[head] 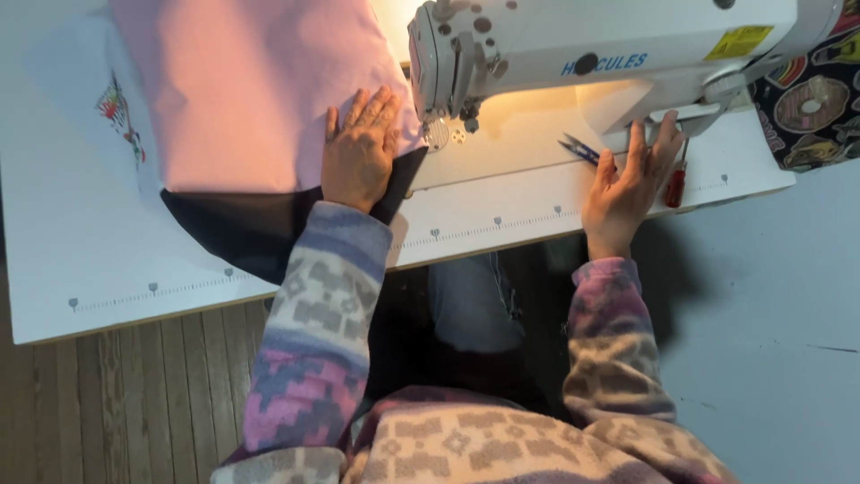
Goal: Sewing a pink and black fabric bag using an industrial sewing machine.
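Left hand (360,151) flat, fingers spread, palm down on pale pink woven fabric (251,90), gripping nothing; beneath it a dark navy cloth layer (242,224) shows at the near edge. Both layers lie on the white table (81,242), running under the needle area of the white industrial sewing machine (591,45). Right hand (627,184) open, fingers extended, resting on the table below the machine body, touching small blue-handled thread snips (580,148); red-handled screwdriver (675,186) just beside it.
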